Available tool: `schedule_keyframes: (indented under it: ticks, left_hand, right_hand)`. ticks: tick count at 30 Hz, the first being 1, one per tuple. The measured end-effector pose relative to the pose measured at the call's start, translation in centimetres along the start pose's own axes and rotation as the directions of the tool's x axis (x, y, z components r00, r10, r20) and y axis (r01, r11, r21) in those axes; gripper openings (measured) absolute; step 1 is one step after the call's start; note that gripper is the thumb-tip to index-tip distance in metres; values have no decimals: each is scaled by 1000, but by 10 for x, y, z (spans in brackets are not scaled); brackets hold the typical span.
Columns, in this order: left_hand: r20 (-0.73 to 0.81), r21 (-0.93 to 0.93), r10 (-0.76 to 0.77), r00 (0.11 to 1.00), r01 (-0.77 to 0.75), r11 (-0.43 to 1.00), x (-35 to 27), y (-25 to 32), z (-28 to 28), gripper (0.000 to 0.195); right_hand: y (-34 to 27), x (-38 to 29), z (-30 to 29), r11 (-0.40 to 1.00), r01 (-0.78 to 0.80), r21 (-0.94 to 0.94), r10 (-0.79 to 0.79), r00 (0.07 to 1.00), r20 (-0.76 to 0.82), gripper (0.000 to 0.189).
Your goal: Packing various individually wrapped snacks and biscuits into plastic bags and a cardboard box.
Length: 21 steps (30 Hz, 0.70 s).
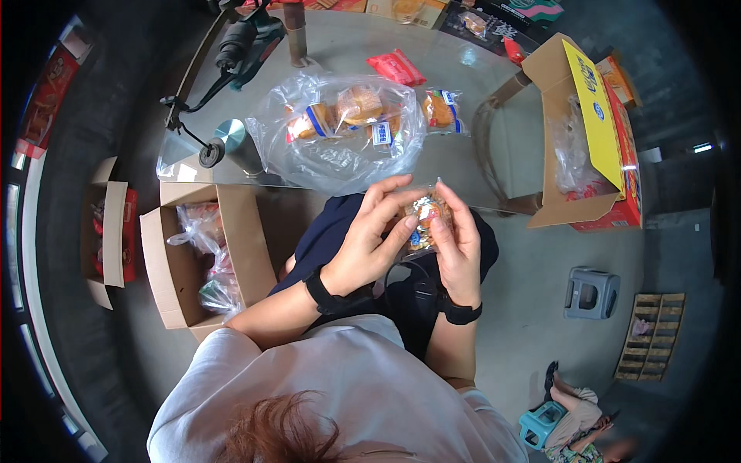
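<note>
My left hand (373, 234) and my right hand (460, 246) hold one small clear-wrapped snack pack (427, 223) between them, above my lap. Both thumbs press on its near face, and the fingers cover parts of its edges. Just beyond, on the glass table (451, 168), lies an open clear plastic bag (341, 162) with several wrapped bread buns (359, 104) in it. A single wrapped bun (442, 110) rests against the bag's right side. Behind it is a red snack packet (397, 68).
A cardboard carton (246, 249) of bagged goods stands open at my left. Another open carton (590, 127) with a yellow flap is at right. A metal cylinder (246, 150) and a clamp-on stand (237, 58) occupy the table's left. Behind right, a person (579, 416) sits on a stool.
</note>
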State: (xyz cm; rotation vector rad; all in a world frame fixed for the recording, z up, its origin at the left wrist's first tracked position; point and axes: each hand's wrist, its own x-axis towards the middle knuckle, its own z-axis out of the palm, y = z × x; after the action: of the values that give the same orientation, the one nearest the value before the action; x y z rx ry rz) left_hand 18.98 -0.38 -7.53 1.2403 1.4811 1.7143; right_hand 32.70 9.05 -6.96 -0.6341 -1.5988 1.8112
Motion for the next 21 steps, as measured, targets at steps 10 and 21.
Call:
schedule_keyframes:
  ticks: [10,21]
  left_hand:
    - [55,177,154,987,-162,971,6,1,-5,50]
    - [-15,-8,-54,998,54,998,23,-6,-28,24]
  right_hand:
    - [-4,14,-9,995,22,95,-2,980,-201,39]
    - [89,169,-164,954,-87,-286,-62,879,-474,48]
